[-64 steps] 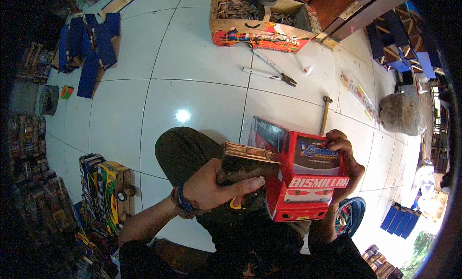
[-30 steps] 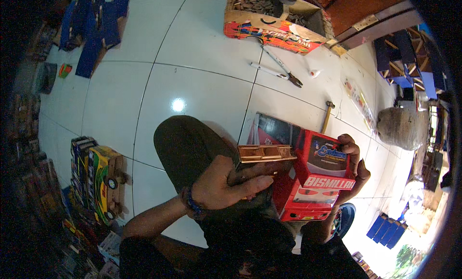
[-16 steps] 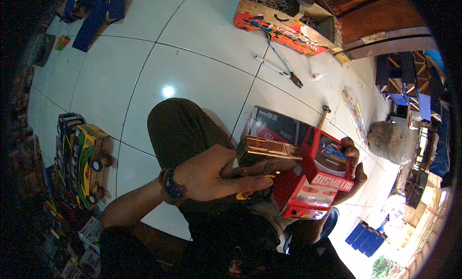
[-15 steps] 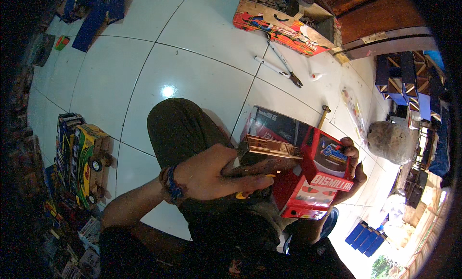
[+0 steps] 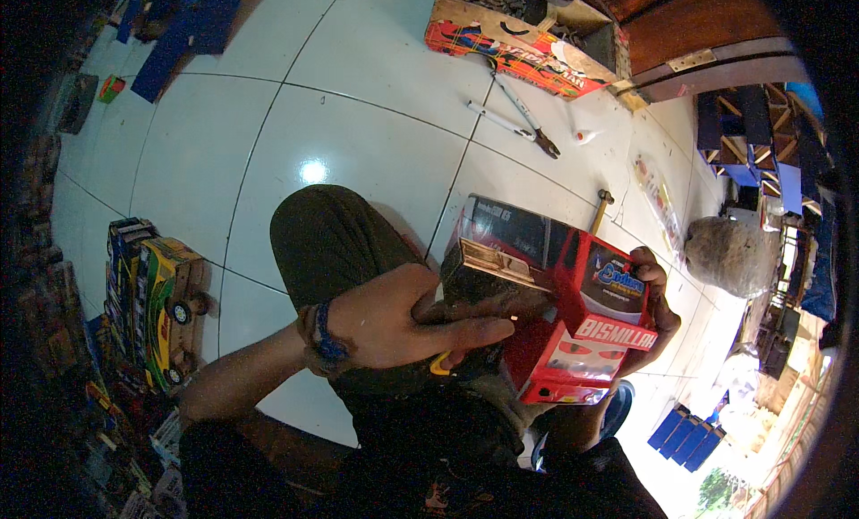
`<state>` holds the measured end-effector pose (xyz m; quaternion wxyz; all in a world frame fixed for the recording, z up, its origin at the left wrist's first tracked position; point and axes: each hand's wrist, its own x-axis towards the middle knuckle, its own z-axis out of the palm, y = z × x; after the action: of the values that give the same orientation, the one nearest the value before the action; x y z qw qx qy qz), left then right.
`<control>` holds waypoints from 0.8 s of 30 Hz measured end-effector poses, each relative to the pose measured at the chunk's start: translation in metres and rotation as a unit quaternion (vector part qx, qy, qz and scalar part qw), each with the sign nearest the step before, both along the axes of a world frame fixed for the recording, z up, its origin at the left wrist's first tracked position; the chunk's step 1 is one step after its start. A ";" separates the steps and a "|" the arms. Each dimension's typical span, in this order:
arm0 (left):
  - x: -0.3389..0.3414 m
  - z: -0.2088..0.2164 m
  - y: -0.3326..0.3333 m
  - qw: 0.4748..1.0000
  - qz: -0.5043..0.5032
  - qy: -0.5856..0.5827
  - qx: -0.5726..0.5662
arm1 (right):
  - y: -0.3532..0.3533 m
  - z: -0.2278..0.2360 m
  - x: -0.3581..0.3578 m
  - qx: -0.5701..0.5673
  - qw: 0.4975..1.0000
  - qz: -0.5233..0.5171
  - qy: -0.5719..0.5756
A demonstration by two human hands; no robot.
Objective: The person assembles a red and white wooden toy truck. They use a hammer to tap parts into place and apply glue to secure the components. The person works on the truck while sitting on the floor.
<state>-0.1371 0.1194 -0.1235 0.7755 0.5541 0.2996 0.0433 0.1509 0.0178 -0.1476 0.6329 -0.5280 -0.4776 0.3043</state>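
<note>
My left hand (image 5: 394, 318), with a dark blue band at its wrist, is closed round a brown block (image 5: 497, 291) that looks wooden and has a pale upper edge. The block's right end meets a red and black toy truck (image 5: 565, 367), which is tilted above my lap. My right hand (image 5: 660, 291) grips the truck's right side, fingers bent over the edge; its palm is hidden behind the truck. Beneath my left hand shows a small curved yellow piece (image 5: 440, 366), too covered to name.
A hammer (image 5: 603, 210) lies beyond the truck, with pliers (image 5: 528, 116) and a white marker (image 5: 499, 118) farther off. At the back stands an open wooden box (image 5: 519, 58) of small pieces. Colourful toy trucks (image 5: 157, 304) stand left. A round greyish lump (image 5: 729, 255) sits right.
The block has tipped slightly in my left hand, and a yellow bit by the thumb tip no longer shows. My right hand keeps its grip on the truck.
</note>
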 end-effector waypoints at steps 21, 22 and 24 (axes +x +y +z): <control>0.028 0.014 -0.031 0.976 0.179 -0.091 -0.088 | -0.002 0.008 -0.008 0.005 0.989 -0.011 0.149; 0.028 0.013 -0.031 0.977 0.177 -0.085 -0.078 | -0.002 0.007 -0.008 0.006 0.995 -0.013 0.094; 0.025 0.011 -0.031 0.983 0.165 -0.058 -0.061 | -0.002 0.006 -0.008 -0.021 0.990 -0.016 0.142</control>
<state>-0.1121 0.0887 -0.1127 0.8062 0.4452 0.3435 0.1841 0.1431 0.0158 -0.1413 0.6874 -0.5007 -0.3680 0.3759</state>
